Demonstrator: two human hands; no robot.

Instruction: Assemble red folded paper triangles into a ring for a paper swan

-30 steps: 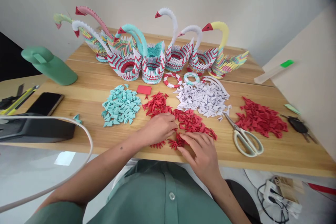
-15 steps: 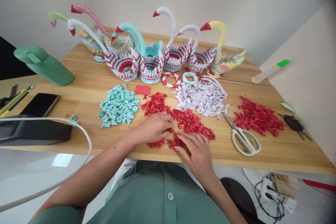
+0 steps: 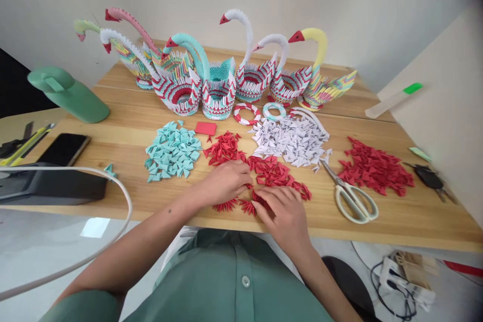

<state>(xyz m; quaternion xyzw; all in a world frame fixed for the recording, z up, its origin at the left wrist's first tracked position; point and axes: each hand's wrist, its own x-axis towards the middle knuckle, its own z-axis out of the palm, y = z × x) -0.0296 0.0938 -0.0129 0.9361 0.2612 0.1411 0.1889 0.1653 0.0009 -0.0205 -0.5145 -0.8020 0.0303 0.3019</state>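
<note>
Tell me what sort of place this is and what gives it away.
Probably a papercraft workspace, though whether at home or in a studio I cannot tell: swans built of folded pieces stand behind loose red pieces, with scissors to the right.

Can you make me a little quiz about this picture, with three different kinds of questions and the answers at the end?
1. True or false: the phone lies to the left of the turquoise paper pile.

2. Pick one: what colour is the rightmost paper swan's neck?
A) white
B) yellow
C) pink

3. Fill in the blank: the person's right hand is touching a spiky paper piece whose colour is ____.

Key: 1. True. 2. B, yellow. 3. Red.
</note>
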